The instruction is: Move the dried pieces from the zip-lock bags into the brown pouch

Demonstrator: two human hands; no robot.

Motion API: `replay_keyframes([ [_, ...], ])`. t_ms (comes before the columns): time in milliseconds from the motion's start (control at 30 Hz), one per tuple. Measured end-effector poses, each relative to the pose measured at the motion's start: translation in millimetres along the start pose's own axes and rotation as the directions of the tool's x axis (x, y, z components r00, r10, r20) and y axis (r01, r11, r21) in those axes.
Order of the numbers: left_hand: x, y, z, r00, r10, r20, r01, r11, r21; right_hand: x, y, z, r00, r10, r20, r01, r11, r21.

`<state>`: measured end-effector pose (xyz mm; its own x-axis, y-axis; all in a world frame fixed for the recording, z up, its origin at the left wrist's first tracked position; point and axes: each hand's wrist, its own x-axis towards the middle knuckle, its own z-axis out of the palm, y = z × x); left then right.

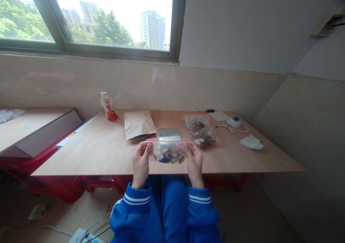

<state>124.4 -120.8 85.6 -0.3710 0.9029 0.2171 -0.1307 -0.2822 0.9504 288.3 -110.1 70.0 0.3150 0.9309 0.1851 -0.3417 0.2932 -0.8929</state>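
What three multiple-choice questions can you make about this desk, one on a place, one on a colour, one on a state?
1. Where is the drink bottle?
A. Left of the kraft paper pouch
B. Right of the round white device
C. On the floor

2. What colour is the strip across the top of the plastic zip bag?
A. Blue
B. Red
C. Green

3. What are the left hand and right hand doing?
A. Holding the bag by its top corners
B. Lying flat on the desk
C. Gripping the bottle

1: A, the bottle stands beside the pouch.
2: B, a red line crosses the bag.
3: A, each hand pinches one corner.
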Motion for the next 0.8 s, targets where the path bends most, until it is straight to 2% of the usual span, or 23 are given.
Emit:
replay_keyframes([
  [200,0.2,-0.7,-3.8,0.999,0.025,0.042,-0.028,0.998,0.059,-0.5,-2.1,-5.2,1.000,0.004,-0.019,-0.005,1.000,-0.007],
  [633,-2.9,2.9,-1.3,1.000,0.024,0.008,-0.024,0.997,0.077,-5.6,-6.4,-4.8,0.995,-0.076,-0.068,0.068,0.991,-0.114],
  [800,-4.8,0.0,2.7,0.997,0.052,-0.050,-0.050,0.998,0.035,-7.2,-2.1,-4.1,0.991,-0.117,-0.067,0.108,0.986,-0.125],
])
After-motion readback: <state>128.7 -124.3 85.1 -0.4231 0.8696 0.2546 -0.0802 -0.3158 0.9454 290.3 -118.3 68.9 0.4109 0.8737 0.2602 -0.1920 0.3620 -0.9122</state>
